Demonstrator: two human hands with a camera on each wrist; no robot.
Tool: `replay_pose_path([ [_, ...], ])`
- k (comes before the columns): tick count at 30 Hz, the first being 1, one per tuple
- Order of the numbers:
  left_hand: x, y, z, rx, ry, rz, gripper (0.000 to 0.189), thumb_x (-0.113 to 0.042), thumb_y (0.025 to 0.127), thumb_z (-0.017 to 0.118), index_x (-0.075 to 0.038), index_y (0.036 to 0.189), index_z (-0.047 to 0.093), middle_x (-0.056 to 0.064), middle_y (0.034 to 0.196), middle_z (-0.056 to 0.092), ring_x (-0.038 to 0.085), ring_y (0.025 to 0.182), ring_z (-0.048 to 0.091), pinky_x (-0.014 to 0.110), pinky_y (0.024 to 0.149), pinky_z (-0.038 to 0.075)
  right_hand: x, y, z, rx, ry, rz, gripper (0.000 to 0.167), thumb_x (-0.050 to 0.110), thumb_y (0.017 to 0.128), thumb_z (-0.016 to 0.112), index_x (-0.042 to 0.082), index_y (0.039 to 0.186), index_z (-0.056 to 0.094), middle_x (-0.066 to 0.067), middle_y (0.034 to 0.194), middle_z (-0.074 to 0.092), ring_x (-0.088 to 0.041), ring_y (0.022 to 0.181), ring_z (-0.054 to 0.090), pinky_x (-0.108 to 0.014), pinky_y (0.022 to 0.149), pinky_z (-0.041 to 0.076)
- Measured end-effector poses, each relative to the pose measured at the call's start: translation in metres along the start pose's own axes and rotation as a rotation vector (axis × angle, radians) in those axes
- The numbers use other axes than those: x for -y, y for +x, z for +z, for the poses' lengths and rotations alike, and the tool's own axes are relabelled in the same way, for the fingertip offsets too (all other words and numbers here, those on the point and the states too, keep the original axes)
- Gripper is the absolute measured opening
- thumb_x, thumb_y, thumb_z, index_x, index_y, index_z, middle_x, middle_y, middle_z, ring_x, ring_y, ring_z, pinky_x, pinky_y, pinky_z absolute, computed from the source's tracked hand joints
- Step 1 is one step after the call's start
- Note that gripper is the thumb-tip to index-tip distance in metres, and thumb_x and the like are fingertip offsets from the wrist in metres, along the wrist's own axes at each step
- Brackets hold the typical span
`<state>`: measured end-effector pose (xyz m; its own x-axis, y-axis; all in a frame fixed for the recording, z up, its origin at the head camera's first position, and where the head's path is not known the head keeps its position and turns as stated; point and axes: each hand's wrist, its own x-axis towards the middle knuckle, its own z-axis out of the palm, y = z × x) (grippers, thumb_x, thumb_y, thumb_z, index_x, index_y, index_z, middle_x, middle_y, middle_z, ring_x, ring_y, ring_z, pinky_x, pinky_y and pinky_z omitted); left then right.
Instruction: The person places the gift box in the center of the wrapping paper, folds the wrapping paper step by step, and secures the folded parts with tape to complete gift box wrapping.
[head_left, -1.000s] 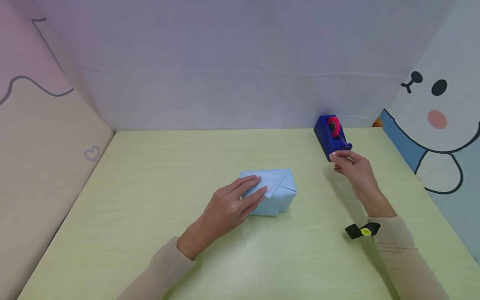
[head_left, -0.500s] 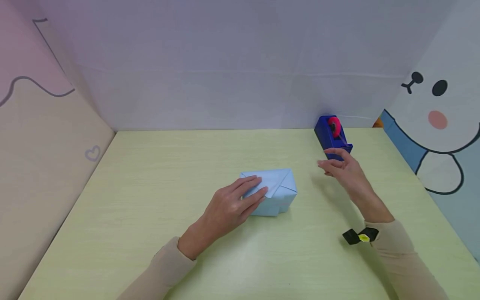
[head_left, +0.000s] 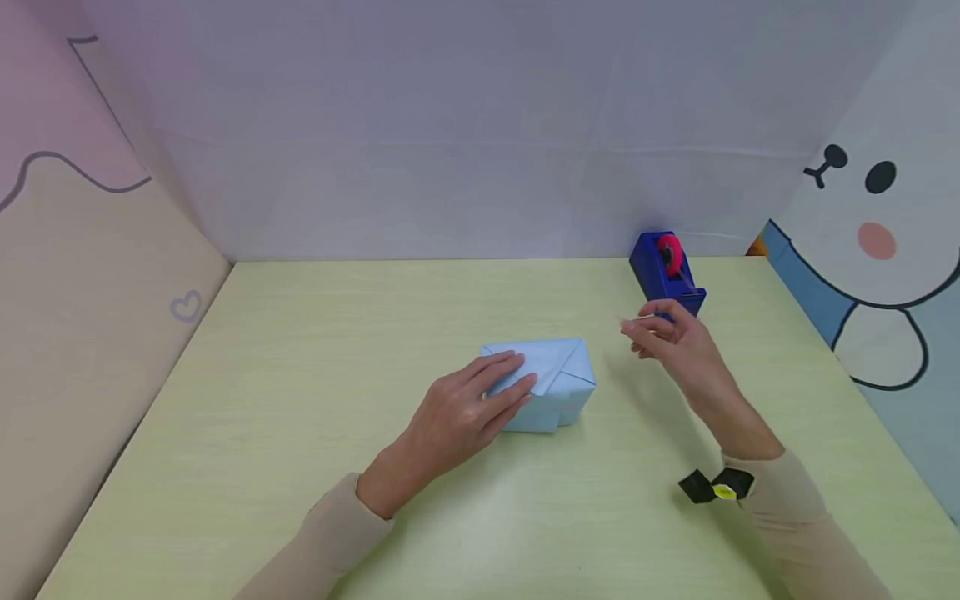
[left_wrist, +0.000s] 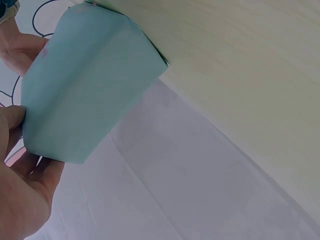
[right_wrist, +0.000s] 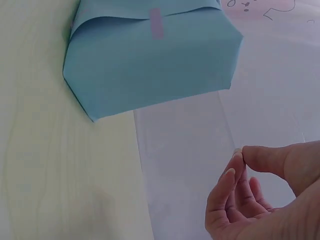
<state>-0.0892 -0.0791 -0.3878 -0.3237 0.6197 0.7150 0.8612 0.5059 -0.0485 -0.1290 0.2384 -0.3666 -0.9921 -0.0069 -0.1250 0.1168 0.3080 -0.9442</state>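
A small box wrapped in light blue paper (head_left: 558,367) sits on the table, a triangular flap folded over its top. My left hand (head_left: 457,404) holds it from the left, fingers over the top and thumb at the front edge. The left wrist view shows a folded end of the wrapped box (left_wrist: 95,90) beyond the left hand (left_wrist: 25,185). To the right of the box, raised above the table, my right hand (head_left: 678,350) pinches what looks like a short clear piece of tape (head_left: 624,320), hard to make out. The right wrist view shows the right hand (right_wrist: 265,190) with thumb and index fingertips together.
A blue tape dispenser (head_left: 660,267) with a pink-cored roll stands at the table's back right, just behind the right hand. A strip of pinkish tape (right_wrist: 156,23) crosses a paper seam on the box. A pale cloth backdrop (head_left: 420,200) rises along the table's back edge.
The right hand has moved left and slightly toward the person, away from the dispenser, thumb and fingertip still together. The left hand and the box have stayed in place.
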Motion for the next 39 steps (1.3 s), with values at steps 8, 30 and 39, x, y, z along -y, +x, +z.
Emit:
replay_pose_path([
  [8,0.000,0.000,0.000,-0.007,0.004,0.007,0.041,-0.016,0.082,0.088,-0.007,0.121,0.076,0.017,0.119,0.073,0.028,0.112,0.071,0.037,0.090,0.058,0.011,-0.013,0.011,0.037,0.017,-0.078,0.034,0.038,0.100,0.068,0.016,0.119,0.050,0.014,0.099,0.074,-0.015,0.089,0.068,-0.022,0.080,0.055],
  [30,-0.001,0.001,-0.003,0.027,0.011,-0.005,0.045,-0.019,0.081,0.090,-0.009,0.122,0.076,0.015,0.121,0.073,0.027,0.114,0.070,0.036,0.092,0.057,0.034,-0.044,0.036,0.130,0.059,-0.105,0.034,0.031,0.099,0.072,0.010,0.117,0.053,0.000,0.104,0.074,-0.024,0.066,0.068,-0.026,0.050,0.048],
  [39,-0.001,0.001,-0.002,0.031,0.015,-0.005,0.046,-0.019,0.080,0.090,-0.008,0.122,0.076,0.016,0.121,0.073,0.026,0.114,0.070,0.036,0.092,0.056,0.036,-0.054,0.048,0.194,0.113,-0.111,0.028,0.025,0.096,0.075,0.009,0.109,0.055,-0.004,0.096,0.075,-0.025,0.073,0.073,-0.030,0.057,0.056],
])
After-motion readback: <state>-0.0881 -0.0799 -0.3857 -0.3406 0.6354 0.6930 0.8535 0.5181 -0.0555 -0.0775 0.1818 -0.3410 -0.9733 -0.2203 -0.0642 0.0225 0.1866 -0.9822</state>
